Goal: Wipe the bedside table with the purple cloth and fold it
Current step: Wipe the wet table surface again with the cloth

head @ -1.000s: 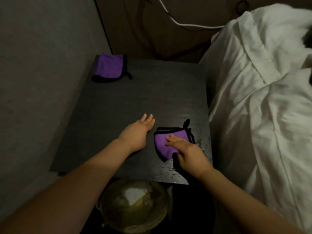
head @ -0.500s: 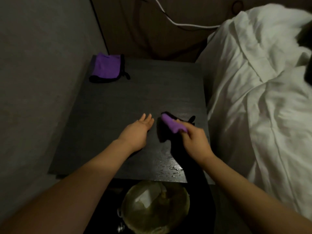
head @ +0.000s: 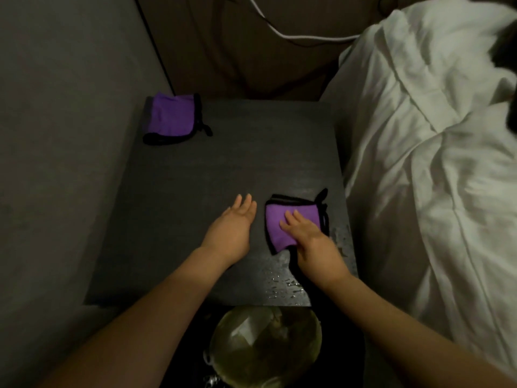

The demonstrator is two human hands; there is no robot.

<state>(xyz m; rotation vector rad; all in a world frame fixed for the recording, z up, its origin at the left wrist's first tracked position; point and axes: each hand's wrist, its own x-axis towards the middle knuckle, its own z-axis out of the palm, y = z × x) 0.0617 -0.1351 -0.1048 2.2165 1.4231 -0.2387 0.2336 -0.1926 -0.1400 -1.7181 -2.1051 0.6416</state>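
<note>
Here, right hand [head: 310, 242] presses flat on the purple cloth [head: 282, 225]; left hand [head: 232, 228] rests open on the bedside table [head: 209, 169].

Table [head: 195, 219]: bare dark top through the middle and along the wall side. Obstacles: folded cloth [head: 170, 116] in far left corner; second cloth [head: 279, 222] near right edge under right hand [head: 310, 242]; left hand [head: 232, 225] flat beside it. Wall [head: 56, 135] left, bedding [head: 419, 163] right.
</note>
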